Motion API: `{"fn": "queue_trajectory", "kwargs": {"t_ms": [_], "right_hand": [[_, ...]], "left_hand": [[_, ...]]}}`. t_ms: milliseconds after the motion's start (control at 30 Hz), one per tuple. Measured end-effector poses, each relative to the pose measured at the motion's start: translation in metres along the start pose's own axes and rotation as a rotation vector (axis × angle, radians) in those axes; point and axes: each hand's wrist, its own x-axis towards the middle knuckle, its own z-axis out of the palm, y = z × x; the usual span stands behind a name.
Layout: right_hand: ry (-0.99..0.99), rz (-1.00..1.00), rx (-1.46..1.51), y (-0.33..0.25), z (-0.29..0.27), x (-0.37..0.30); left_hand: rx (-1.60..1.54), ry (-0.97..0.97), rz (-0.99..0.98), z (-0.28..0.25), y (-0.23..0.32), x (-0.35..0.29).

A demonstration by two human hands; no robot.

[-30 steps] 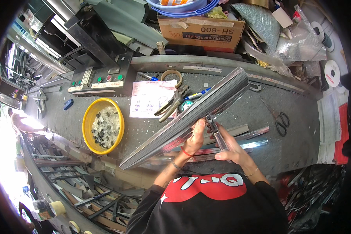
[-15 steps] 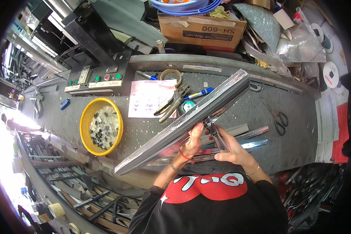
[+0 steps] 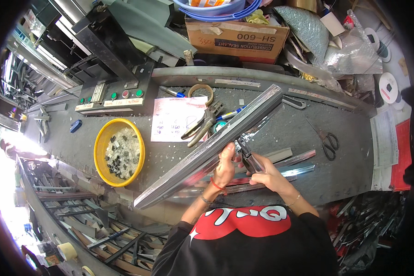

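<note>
A long bundle of dark grey metal profiles slants across in front of me, with clear film hanging loose along it. Its upper end points to the far right and its lower end to the near left. My left hand is closed round the bundle's near side at about the middle. In my right hand is a dark, shiny metal hand tool. The tool's head meets the near edge of the bundle, close beside my left fingers. Its exact kind is hard to make out, as my fingers cover part of it.
Loose strips lie under my hands on the grey bench. Around stand a yellow bowl of small clear and black pieces, pliers, a written sheet, scissors, a utility knife, and a machine with buttons.
The bundle has shifted slightly left, and my right hand with the tool has moved left along with it. Both hands keep their hold.
</note>
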Motion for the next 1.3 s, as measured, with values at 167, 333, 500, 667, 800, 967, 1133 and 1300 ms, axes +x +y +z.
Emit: {"fn": "queue_trajectory", "kwargs": {"t_ms": [167, 333, 500, 667, 800, 967, 1133, 1300], "right_hand": [[0.055, -0.150, -0.143, 0.013, 0.000, 0.011], [0.215, -0.318, -0.260, 0.038, 0.000, 0.017], [0.272, -0.328, -0.192, 0.049, 0.004, 0.016], [0.171, -0.254, -0.326, 0.032, -0.006, 0.010], [0.225, -0.317, -0.189, 0.037, -0.005, -0.001], [0.142, -0.109, 0.104, 0.059, -0.006, -0.046], [0.380, -0.366, 0.050, 0.051, -0.003, -0.085], [0.491, -0.581, 0.203, 0.051, -0.002, -0.098]], "left_hand": [[0.055, -0.086, 0.011, -0.001, 0.000, 0.006], [0.134, -0.207, 0.007, 0.001, 0.001, 0.012], [0.297, -0.226, 0.083, 0.000, 0.005, 0.015], [0.294, -0.337, -0.054, -0.011, -0.013, 0.018], [0.423, -0.182, 0.159, -0.021, -0.030, 0.017], [0.613, 0.176, 0.433, -0.032, -0.039, 0.038], [0.357, -0.216, -0.007, -0.014, -0.063, 0.039], [0.036, -0.718, -0.274, 0.021, -0.076, 0.001]]}}
